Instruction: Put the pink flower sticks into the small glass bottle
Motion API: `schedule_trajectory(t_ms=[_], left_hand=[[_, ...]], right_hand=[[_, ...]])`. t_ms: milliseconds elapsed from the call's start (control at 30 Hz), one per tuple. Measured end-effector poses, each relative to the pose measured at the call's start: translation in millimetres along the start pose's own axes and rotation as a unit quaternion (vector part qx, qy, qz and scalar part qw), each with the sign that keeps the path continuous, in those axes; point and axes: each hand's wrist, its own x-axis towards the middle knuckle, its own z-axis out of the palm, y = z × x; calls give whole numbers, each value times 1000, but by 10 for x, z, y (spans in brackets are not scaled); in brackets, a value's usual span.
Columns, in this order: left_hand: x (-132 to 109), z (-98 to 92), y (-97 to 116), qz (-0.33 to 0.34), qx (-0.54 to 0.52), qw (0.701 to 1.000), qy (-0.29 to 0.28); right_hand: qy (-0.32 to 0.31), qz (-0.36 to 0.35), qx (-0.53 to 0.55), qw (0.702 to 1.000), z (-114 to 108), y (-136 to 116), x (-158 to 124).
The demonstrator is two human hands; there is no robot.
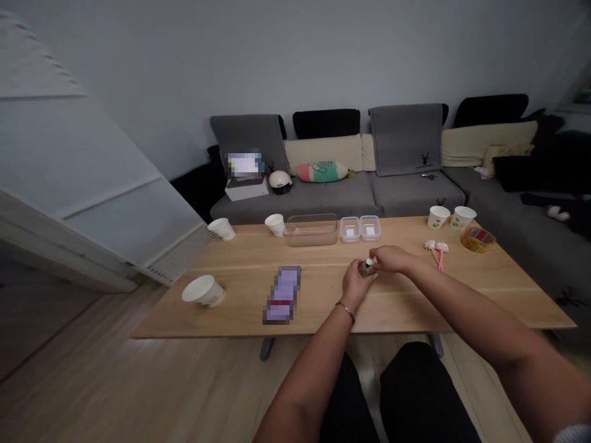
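Observation:
My left hand is closed around a small dark bottle just above the wooden table. My right hand pinches the bottle's pale cap from above. Both hands meet near the table's middle. A thin bracelet sits on my left wrist. Most of the bottle is hidden by my fingers.
A clear rectangular container and two small lidded boxes stand at the table's far edge. Paper cups lie tipped at left and stand at right. Pink sticks and a tape roll lie at right. A grey sofa lies behind.

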Motion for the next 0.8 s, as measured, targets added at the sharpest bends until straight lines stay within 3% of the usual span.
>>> schedule_trajectory(t_ms=[100, 233, 367, 500, 667, 800], left_hand=[[5, -1, 9, 5, 7, 1000, 2], [6, 3, 32, 7, 8, 1000, -7], [3, 9, 45, 0, 10, 1000, -7], [2, 16, 27, 2, 22, 1000, -15], [3, 19, 35, -13, 22, 999, -20], [13, 2, 91, -8, 86, 996, -11]], right_hand=[[5, 46, -14, 999, 0, 16, 18], [9, -7, 24, 1000, 13, 13, 40], [16, 49, 3, 999, 50, 30, 58], [24, -13, 35, 999, 115, 60, 99], [26, -1, 31, 999, 178, 44, 144], [21, 19, 9, 1000, 230, -19, 166]])
